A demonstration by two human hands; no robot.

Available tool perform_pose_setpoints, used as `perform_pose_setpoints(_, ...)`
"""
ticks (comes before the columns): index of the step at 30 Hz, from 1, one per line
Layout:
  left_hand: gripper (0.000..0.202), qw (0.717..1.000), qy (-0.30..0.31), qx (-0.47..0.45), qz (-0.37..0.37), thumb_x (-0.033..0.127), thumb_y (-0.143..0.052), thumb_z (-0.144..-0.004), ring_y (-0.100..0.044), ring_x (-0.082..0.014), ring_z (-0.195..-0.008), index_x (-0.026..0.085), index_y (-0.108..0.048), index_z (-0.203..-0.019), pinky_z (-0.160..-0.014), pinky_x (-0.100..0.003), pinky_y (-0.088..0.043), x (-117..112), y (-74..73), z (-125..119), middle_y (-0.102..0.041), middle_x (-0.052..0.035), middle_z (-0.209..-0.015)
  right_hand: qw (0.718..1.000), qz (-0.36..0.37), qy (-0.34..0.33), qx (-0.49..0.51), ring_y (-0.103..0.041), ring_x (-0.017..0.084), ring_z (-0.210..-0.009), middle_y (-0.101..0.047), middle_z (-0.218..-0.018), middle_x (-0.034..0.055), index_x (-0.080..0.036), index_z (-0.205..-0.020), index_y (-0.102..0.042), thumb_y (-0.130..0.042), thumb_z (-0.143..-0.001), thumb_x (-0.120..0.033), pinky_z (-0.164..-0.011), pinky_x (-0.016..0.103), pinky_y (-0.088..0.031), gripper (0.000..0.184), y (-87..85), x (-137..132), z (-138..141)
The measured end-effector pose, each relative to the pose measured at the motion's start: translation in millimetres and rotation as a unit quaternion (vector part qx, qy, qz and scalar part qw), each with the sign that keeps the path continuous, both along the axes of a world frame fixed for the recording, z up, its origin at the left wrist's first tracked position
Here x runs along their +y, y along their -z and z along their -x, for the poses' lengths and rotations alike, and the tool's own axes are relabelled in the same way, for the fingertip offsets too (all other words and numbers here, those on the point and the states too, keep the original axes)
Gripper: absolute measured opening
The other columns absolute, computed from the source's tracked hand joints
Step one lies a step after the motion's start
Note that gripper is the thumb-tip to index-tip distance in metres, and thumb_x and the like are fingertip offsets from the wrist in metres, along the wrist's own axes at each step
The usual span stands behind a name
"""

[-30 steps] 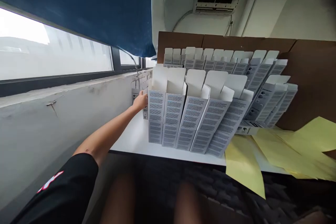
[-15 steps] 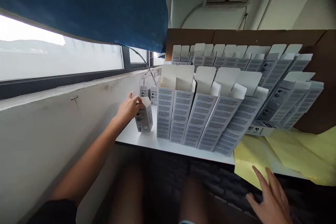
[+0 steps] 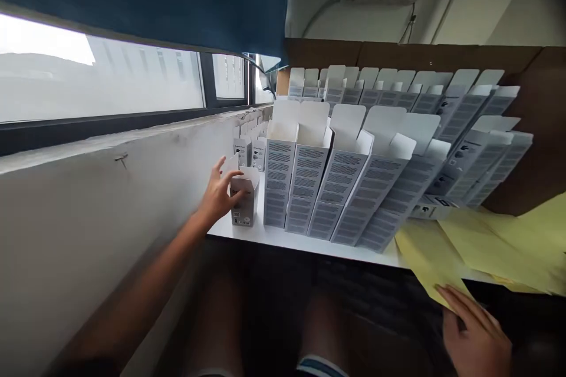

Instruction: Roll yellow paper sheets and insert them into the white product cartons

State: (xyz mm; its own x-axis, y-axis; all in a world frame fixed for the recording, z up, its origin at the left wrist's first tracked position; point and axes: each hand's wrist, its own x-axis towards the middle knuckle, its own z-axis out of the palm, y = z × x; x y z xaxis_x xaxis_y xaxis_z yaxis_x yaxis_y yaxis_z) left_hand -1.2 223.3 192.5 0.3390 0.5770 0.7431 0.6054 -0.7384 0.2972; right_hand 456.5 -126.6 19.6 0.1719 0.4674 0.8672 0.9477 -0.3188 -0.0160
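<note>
At the left end of the white table stands a small printed carton (image 3: pixel 243 212), upright, its top open and a flap raised. My left hand (image 3: pixel 220 193) is at its upper left, fingers apart, with the thumb across the front face and the index finger by the rim; whether they press on it I cannot tell. At the lower right, my right hand (image 3: pixel 475 324) has its fingers closed on the edge of a yellow sheet (image 3: pixel 435 271). That edge is lifted off the table's front. The fingertips beneath the sheet are hidden.
A row of tall open cartons (image 3: pixel 318 182) stands on the table (image 3: pixel 274 237), with more cartons (image 3: pixel 384 88) behind and at right. Other small cartons (image 3: pixel 259 153) line the wall (image 3: pixel 66 230). Several yellow sheets (image 3: pixel 499 241) lie at right. A blue curtain (image 3: pixel 154 0) hangs above.
The small carton's top has come open and its flap stands up; my left fingers have spread from it. My right hand has closed on the yellow sheet and drawn its edge toward me.
</note>
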Motion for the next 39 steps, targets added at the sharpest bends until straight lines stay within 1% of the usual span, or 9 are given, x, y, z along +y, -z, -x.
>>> perform_pose_setpoints(5,0.043,0.965,0.075,-0.186,-0.169,0.02,-0.077,-0.079,-0.05,-0.0322,-0.133,0.026,-0.055,-0.115,-0.108,-0.053,-0.045,-58,49.1,-26,-0.053,-0.0129,-0.136,0.992,-0.084,0.082,0.052,-0.072,0.041,-0.104,-0.075,-0.114,0.0172,-0.015,-0.109,-0.074,-0.054,-0.091,-0.015,-0.089,0.054,-0.053,0.027,4.7,-32,60)
perform_pose_setpoints(9,0.012,0.907,0.338,-0.178,0.176,0.024,-0.066,-0.089,-0.065,-0.0221,-0.088,0.027,-0.06,-0.099,-0.081,-0.038,-0.054,-148,121.1,-74,-0.065,-0.0042,-0.092,0.984,-0.082,0.118,0.108,-0.064,0.041,-0.118,-0.065,-0.132,0.0186,-0.02,-0.107,-0.076,-0.055,-0.093,-0.013,-0.101,0.062,-0.046,0.026,2.4,-45,129)
perform_pose_setpoints(14,0.049,0.574,0.447,-0.16,0.668,0.057,-0.07,-0.084,-0.072,-0.0265,-0.095,0.024,-0.064,-0.12,-0.072,-0.035,-0.056,-222,177.0,-143,-0.072,-0.0142,-0.118,0.981,-0.076,0.066,0.163,-0.051,0.039,-0.128,-0.049,-0.152,0.0076,-0.031,-0.106,-0.078,-0.054,-0.092,-0.009,-0.1,0.064,-0.043,0.035,9.8,-54,182)
perform_pose_setpoints(17,0.074,0.472,0.437,-0.176,0.745,0.062,-0.076,-0.075,-0.074,-0.0298,-0.098,0.022,-0.057,-0.133,-0.073,-0.037,-0.058,-237,177.7,-191,-0.072,-0.0173,-0.125,0.976,-0.061,0.043,0.204,-0.047,0.036,-0.13,-0.043,-0.156,0.0021,-0.037,-0.112,-0.076,-0.053,-0.091,-0.005,-0.1,0.062,-0.043,0.045,19.6,-63,205)
perform_pose_setpoints(22,0.053,0.477,0.427,-0.166,0.75,0.041,-0.086,-0.068,-0.075,-0.0283,-0.092,0.016,-0.069,-0.112,-0.079,-0.036,-0.058,-251,172.0,-235,-0.078,-0.0127,-0.111,0.968,0.013,-0.001,0.252,-0.042,0.035,-0.135,-0.036,-0.158,0.0014,-0.041,-0.123,-0.068,-0.055,-0.085,0.001,-0.102,0.061,-0.046,0.059,27.8,-84,236)
perform_pose_setpoints(26,0.05,0.486,0.423,-0.146,0.751,0.039,-0.086,-0.069,-0.076,-0.0268,-0.084,0.016,-0.071,-0.111,-0.075,-0.035,-0.058,-249,176.4,-220,-0.08,-0.0106,-0.103,0.925,0.094,-0.114,0.35,-0.032,0.039,-0.146,-0.024,-0.164,0.0118,-0.027,-0.148,-0.046,-0.059,-0.084,-0.022,-0.11,0.064,-0.04,0.065,29.5,-110,239)
perform_pose_setpoints(30,0.046,0.501,0.408,-0.124,0.753,0.038,-0.088,-0.068,-0.075,-0.0256,-0.086,0.017,-0.075,-0.107,-0.076,-0.032,-0.057,-240,180.1,-174,-0.081,-0.0089,-0.1,0.84,-0.078,-0.111,0.526,-0.047,0.034,-0.137,-0.042,-0.154,0.0166,-0.025,-0.154,-0.032,-0.057,-0.092,-0.041,-0.104,0.052,-0.049,0.068,30.0,-112,224)
perform_pose_setpoints(34,0.041,0.535,0.373,-0.102,0.751,0.041,-0.084,-0.073,-0.075,-0.0259,-0.085,0.018,-0.076,-0.106,-0.076,-0.033,-0.057,-236,181.9,-119,-0.081,-0.0083,-0.098,0.707,-0.087,-0.157,0.684,-0.065,0.021,-0.078,-0.071,-0.089,0.0067,-0.02,-0.112,-0.066,-0.061,-0.091,-0.049,-0.069,0.032,-0.054,0.036,24.1,-77,216)
perform_pose_setpoints(39,0.043,0.624,0.258,-0.189,0.713,0.045,-0.08,-0.077,-0.074,-0.0257,-0.092,0.02,-0.071,-0.111,-0.075,-0.031,-0.058,-233,178.6,-59,-0.079,-0.007,-0.106,0.679,0.057,-0.237,0.692,-0.047,0.013,-0.057,-0.054,-0.061,-0.0007,-0.018,-0.07,-0.062,-0.06,-0.09,-0.051,-0.053,0.026,-0.04,0.039,18.0,-30,237)
